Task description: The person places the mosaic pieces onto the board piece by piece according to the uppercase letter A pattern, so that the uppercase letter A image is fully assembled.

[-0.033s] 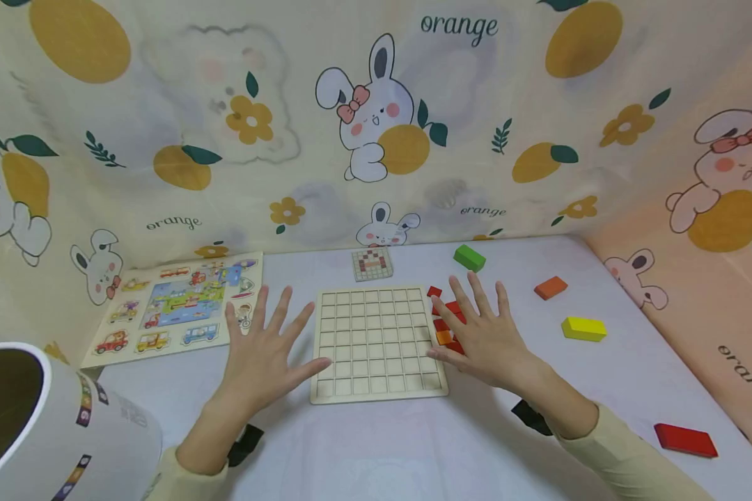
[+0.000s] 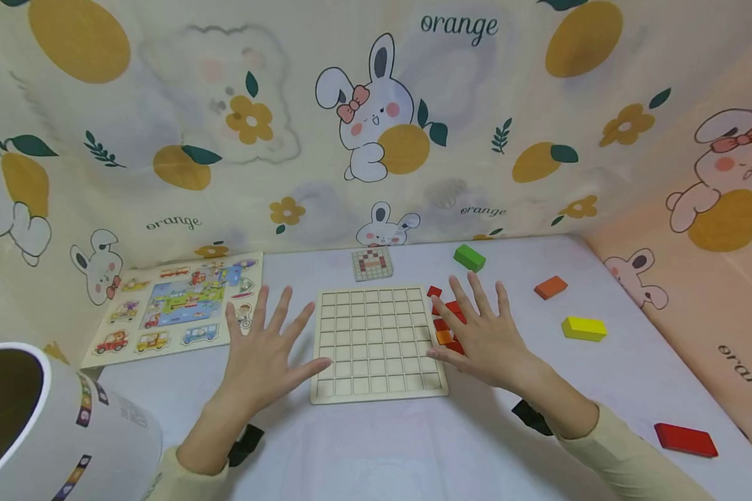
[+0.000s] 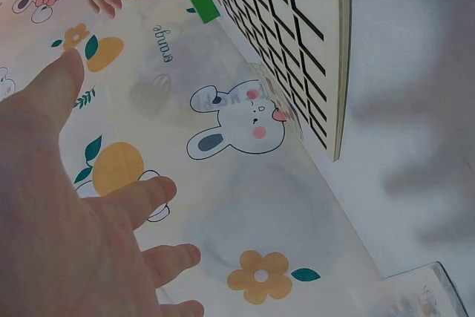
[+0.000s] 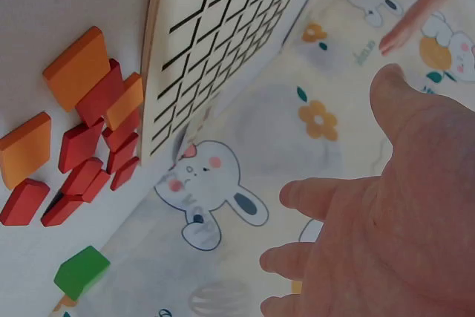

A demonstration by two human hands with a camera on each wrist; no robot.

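On either side of the gridded wooden board (image 2: 376, 344), left hand (image 2: 262, 362) and right hand (image 2: 487, 342) splay empty. A low right-hand sweep could scatter the red and orange blocks (image 4: 80, 144).

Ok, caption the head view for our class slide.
Spread hands flank a wooden grid board with red pieces beside it.

The person wears pale cream sleeves with a faint greenish tint, seen in the head view: the left sleeve (image 2: 184, 483) at 7 o'clock, the right sleeve (image 2: 629, 459) at 4 o'clock. A small angular black piece (image 2: 246, 447) shows at the left wrist's (image 2: 208, 433) 3 o'clock side, another black piece (image 2: 531, 419) at the right wrist's (image 2: 567, 407) 8 o'clock.
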